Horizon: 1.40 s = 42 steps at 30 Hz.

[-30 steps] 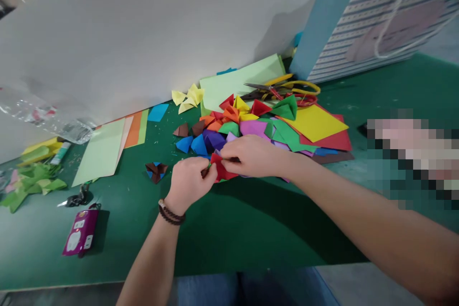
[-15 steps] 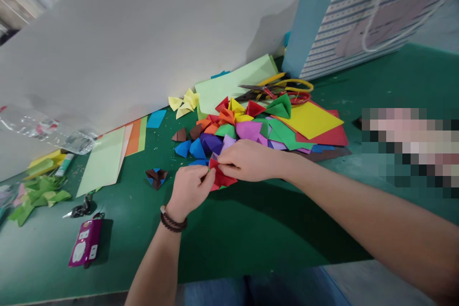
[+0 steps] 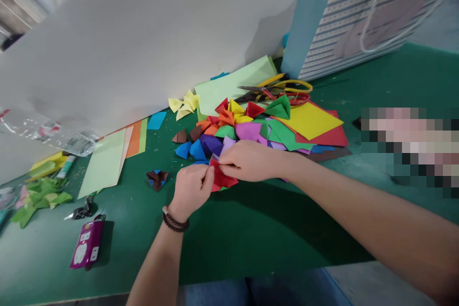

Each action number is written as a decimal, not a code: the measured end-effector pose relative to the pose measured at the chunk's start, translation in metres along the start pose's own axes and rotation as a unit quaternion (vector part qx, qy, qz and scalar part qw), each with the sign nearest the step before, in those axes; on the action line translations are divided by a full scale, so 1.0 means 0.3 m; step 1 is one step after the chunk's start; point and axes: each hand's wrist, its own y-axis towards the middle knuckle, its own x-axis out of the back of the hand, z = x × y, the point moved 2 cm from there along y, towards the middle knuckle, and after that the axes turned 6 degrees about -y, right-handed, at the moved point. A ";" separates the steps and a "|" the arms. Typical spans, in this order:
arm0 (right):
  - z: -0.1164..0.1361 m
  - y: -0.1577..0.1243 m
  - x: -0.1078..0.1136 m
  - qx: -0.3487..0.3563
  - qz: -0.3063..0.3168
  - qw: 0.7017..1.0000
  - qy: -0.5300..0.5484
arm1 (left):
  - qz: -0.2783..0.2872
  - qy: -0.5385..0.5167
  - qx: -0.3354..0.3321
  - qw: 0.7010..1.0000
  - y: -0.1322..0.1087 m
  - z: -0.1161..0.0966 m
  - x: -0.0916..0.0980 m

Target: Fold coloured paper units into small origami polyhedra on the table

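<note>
Barely shifted from half a second ago, the left hand (image 3: 190, 187) and right hand (image 3: 251, 160) stay closed together on one red folded paper piece (image 3: 223, 180), both pinching it at its upper corner. The piece sits just above the green bench (image 3: 251, 234), at the near edge of a heap of folded paper shapes (image 3: 244, 126) in many colours. Two blue folded triangles (image 3: 190, 149) lie at the heap's left edge, with two brown ones (image 3: 188, 134) just behind them. One brown-and-blue folded piece (image 3: 157, 179) lies alone, left of the hands. Two pairs of scissors (image 3: 279, 89), one yellow-handled and one red-handled, rest behind the heap. Two pale green sheets are out: one (image 3: 103, 162) far left, one (image 3: 233, 83) against the white board. One beaded bracelet (image 3: 174, 220) circles the left wrist. One purple card (image 3: 87, 244) lies near the bench's front edge, and one striped gift bag (image 3: 358, 24) stands at the back right.
</note>
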 end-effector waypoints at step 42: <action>-0.031 0.006 0.014 -0.018 -0.128 0.985 0.111 | -0.065 -0.210 0.117 0.969 0.000 0.022 0.006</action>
